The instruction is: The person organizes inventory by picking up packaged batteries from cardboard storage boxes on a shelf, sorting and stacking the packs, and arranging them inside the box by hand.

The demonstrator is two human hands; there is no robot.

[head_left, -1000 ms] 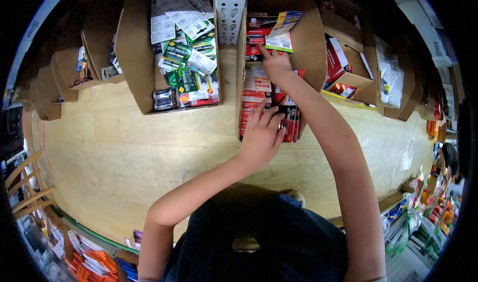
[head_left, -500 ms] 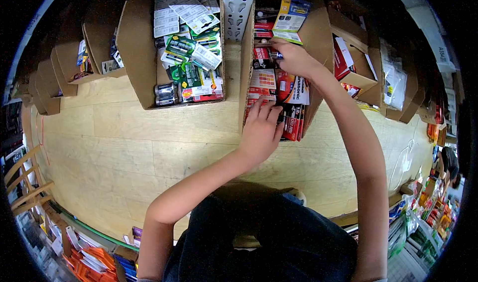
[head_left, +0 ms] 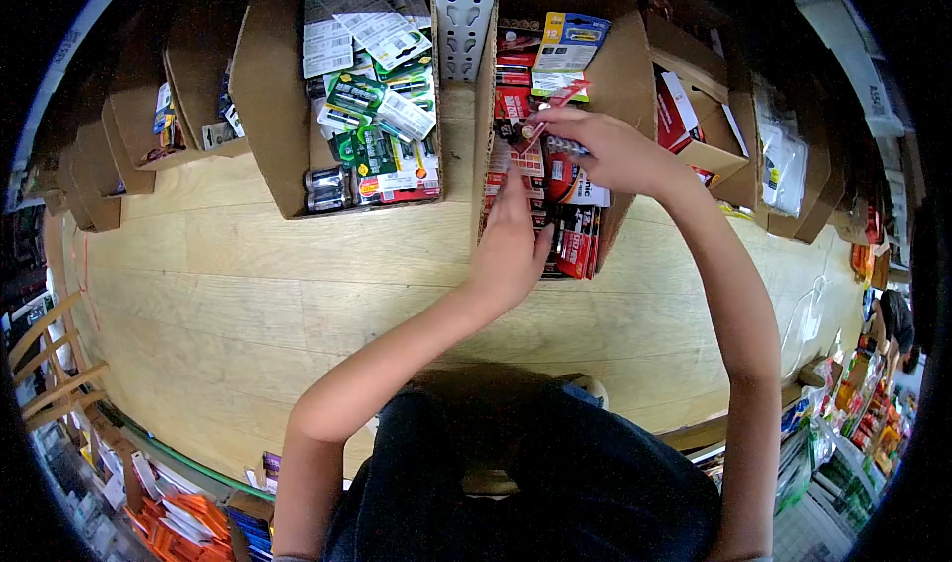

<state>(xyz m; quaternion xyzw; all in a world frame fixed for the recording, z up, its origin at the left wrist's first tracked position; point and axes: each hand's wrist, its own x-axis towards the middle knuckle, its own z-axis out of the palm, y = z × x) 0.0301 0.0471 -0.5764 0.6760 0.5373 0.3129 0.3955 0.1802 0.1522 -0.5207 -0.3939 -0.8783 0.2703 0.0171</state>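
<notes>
My right hand [head_left: 630, 155] is inside the right cardboard box [head_left: 620, 56], fingers closed on a red battery pack [head_left: 569, 94] held tilted. Round battery ends show near its lower corner, and part of the pack is hidden by my fingers. Just below and left, my left hand [head_left: 508, 249] reaches over the box's near edge with fingers stretched out, fingertips close to the held pack; whether they touch it I cannot tell. Beneath both hands lie red and black battery packs [head_left: 575, 249]. A blue and yellow battery card [head_left: 572, 41] leans at the back.
A left cardboard box [head_left: 273, 96] holds green battery packs [head_left: 372, 150] and white-backed cards. Between the boxes stands a perforated metal post [head_left: 464, 26]. More cardboard boxes [head_left: 198, 76] line both sides on the wooden floor [head_left: 248, 304]. Another person [head_left: 895, 324] is at far right.
My right hand has moved toward me and lifted a red battery pack into a tilt. My left hand's fingers have straightened and reached slightly farther into the box.
</notes>
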